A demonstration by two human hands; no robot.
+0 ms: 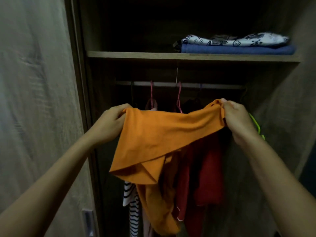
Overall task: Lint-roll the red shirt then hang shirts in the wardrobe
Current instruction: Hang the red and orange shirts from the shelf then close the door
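Observation:
I hold an orange shirt (153,137) stretched out in front of the open wardrobe. My left hand (111,120) grips its left edge and my right hand (237,118) grips its right edge, bunched between the fingers. A bright green hanger (256,125) shows just behind my right hand; whether that hand also holds it is unclear. Behind the orange shirt a red shirt (208,171) hangs from the wardrobe rail (164,83). The lint roller is not in sight.
Pink hangers (179,98) hook on the rail. A striped garment (131,207) hangs at the lower left. Folded patterned cloth (236,40) lies on folded blue cloth (239,49) on the shelf (136,54) above. The wardrobe door (37,100) stands at the left.

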